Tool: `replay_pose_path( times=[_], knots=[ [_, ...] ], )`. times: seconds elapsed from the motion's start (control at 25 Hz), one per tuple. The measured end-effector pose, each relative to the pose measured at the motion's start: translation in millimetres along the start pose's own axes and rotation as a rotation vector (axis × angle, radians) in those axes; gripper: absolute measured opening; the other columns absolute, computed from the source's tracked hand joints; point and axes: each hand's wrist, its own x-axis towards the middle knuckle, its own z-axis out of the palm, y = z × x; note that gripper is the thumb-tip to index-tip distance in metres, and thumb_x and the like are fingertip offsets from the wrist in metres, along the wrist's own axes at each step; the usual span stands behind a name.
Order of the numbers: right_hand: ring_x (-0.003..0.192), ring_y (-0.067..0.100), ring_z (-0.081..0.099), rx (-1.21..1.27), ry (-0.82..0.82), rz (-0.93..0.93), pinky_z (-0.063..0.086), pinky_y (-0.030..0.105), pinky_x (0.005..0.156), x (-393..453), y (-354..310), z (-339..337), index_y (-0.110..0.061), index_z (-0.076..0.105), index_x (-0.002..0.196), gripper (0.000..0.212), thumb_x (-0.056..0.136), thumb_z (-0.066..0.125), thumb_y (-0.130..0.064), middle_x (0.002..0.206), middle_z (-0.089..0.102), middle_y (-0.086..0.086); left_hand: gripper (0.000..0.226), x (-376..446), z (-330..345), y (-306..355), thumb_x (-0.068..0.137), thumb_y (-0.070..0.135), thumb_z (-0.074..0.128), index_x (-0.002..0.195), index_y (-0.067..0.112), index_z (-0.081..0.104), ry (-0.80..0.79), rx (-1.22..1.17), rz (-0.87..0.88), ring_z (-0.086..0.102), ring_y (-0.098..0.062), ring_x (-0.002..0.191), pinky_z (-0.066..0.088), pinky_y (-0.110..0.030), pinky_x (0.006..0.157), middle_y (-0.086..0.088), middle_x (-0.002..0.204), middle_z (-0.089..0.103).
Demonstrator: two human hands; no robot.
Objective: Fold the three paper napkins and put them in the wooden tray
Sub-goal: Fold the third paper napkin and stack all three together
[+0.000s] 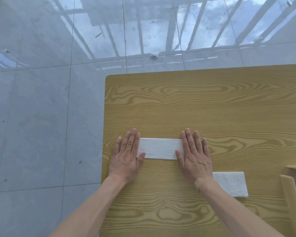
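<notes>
A white paper napkin (pixel 159 148), folded into a long narrow strip, lies flat on the wooden table (pixel 212 108). My left hand (pixel 128 156) presses flat on its left end with fingers spread. My right hand (pixel 194 156) presses flat on its right end. Neither hand grips anything. A second white napkin (pixel 232 184), a wider rectangle, lies on the table by my right forearm, which partly covers it. The wooden tray (pixel 290 187) shows only its corner and rim at the right edge of the view.
The table's left edge runs just left of my left hand, with glossy grey floor tiles (pixel 41 117) beyond it. A small white scrap (pixel 154 54) lies on the floor past the table's far edge.
</notes>
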Motion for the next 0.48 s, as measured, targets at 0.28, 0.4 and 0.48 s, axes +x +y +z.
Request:
replay_pose_path(
  times=[0.28, 0.4, 0.48],
  knots=[
    [0.152, 0.026, 0.0, 0.067, 0.009, -0.02, 0.001, 0.045, 0.122, -18, -5, -6, -0.012, 0.004, 0.155, 0.075, 0.098, 0.022, -0.056, 0.165, 0.003, 0.007, 0.067, 4, -27, 4, 0.099, 0.054, 0.029, 0.154, 0.018, 0.017, 0.059, -0.081, -0.009, 0.01, -0.02, 0.149, 0.013, -0.041, 0.12, -0.001, 0.163, 0.012],
    [0.152, 0.028, 0.002, 0.047, -0.016, -0.016, 0.005, 0.047, 0.122, -51, -5, 0, -0.009, 0.005, 0.155, 0.077, 0.098, 0.022, -0.057, 0.165, 0.002, 0.008, 0.06, 14, -46, 6, 0.09, 0.053, 0.051, 0.141, 0.025, 0.035, 0.04, -0.017, -0.042, 0.036, -0.024, 0.128, 0.034, -0.04, 0.103, -0.001, 0.14, 0.039],
    [0.151, 0.029, 0.003, 0.036, -0.051, 0.015, 0.007, 0.047, 0.121, -64, -4, 4, -0.007, 0.007, 0.155, 0.077, 0.098, 0.019, -0.058, 0.165, 0.004, 0.01, 0.053, 20, -53, 6, 0.086, 0.053, 0.056, 0.13, 0.028, 0.041, -0.001, -0.039, -0.087, 0.041, -0.023, 0.115, 0.037, -0.037, 0.092, 0.001, 0.124, 0.046]
  ],
)
